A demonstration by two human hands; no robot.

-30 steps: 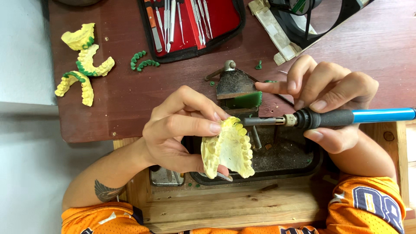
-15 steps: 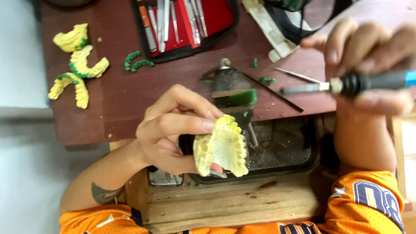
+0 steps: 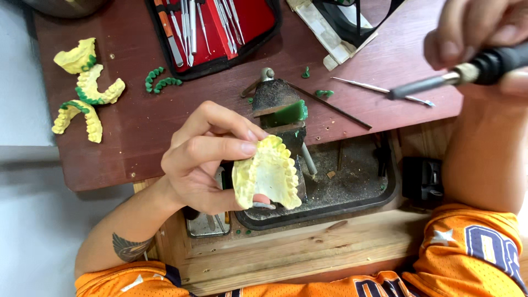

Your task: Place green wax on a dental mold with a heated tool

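Your left hand point(image 3: 203, 165) holds the yellow tooth cast point(image 3: 268, 175) at the centre of the frame, its grip closed on the cast with thumb beneath and fingers over the top edge, above the dark tray point(image 3: 352, 181). Your right hand point(image 3: 484, 38), at the upper right, has its grip closed round the handle of the heated tool point(image 3: 440, 81), whose metal tip points left over the red-brown bench point(image 3: 137, 126). Risks, as judged: the cast is pinched only at one edge and could slip into the gritty tray and chip; the tool's tip hangs near the thin pick point(image 3: 379, 89) lying on the bench and could knock it; brought back carelessly, the tip could touch your left fingers or scar the cast. Other stock: three more yellow casts with green wax point(image 3: 85, 91) at the upper left, loose green wax strips point(image 3: 159, 81), a red case of instruments point(image 3: 214, 27) along the top, a small vise with a green block point(image 3: 283, 110). Compared with a second ago: the tool was then laid against the cast at frame centre; it is now lifted away to the upper right, while the cast sits much where it was.
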